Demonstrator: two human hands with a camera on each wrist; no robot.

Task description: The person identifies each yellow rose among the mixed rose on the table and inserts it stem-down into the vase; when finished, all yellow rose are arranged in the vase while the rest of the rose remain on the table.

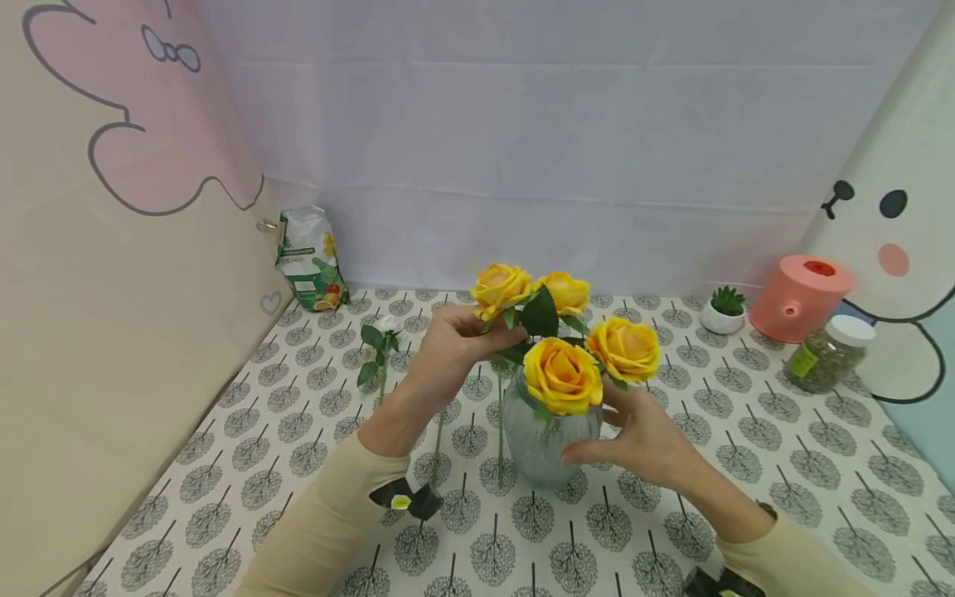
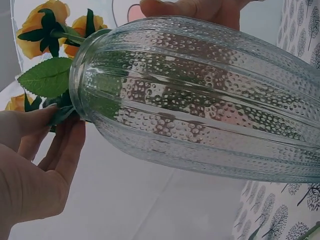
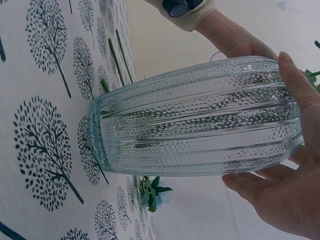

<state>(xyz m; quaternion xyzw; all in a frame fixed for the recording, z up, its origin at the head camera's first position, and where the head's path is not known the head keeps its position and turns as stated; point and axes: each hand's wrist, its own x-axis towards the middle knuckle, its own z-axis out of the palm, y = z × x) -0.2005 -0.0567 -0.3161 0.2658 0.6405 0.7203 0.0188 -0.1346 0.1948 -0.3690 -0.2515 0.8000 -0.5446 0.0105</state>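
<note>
A ribbed, dimpled glass vase [image 1: 548, 456] stands upright on the table, with several yellow roses above its mouth. My left hand [image 1: 455, 356] is at the left side of the rim; in the left wrist view its thumb and fingers pinch the leafy stem of a yellow rose [image 1: 501, 288]. Leaves partly hide that grip. My right hand [image 1: 645, 435] holds the vase from the right, thumb on the near side and fingers on the far side, as the right wrist view shows. Green stems [image 2: 105, 95] appear through the glass near the neck.
A white rose [image 1: 388, 325] and green stems [image 1: 438, 439] lie left of the vase on the patterned tablecloth [image 1: 313, 456]. At back left stands a printed bag [image 1: 309, 257]. A potted succulent [image 1: 724, 311], pink watering can [image 1: 798, 298] and tilted jar [image 1: 828, 356] are at right.
</note>
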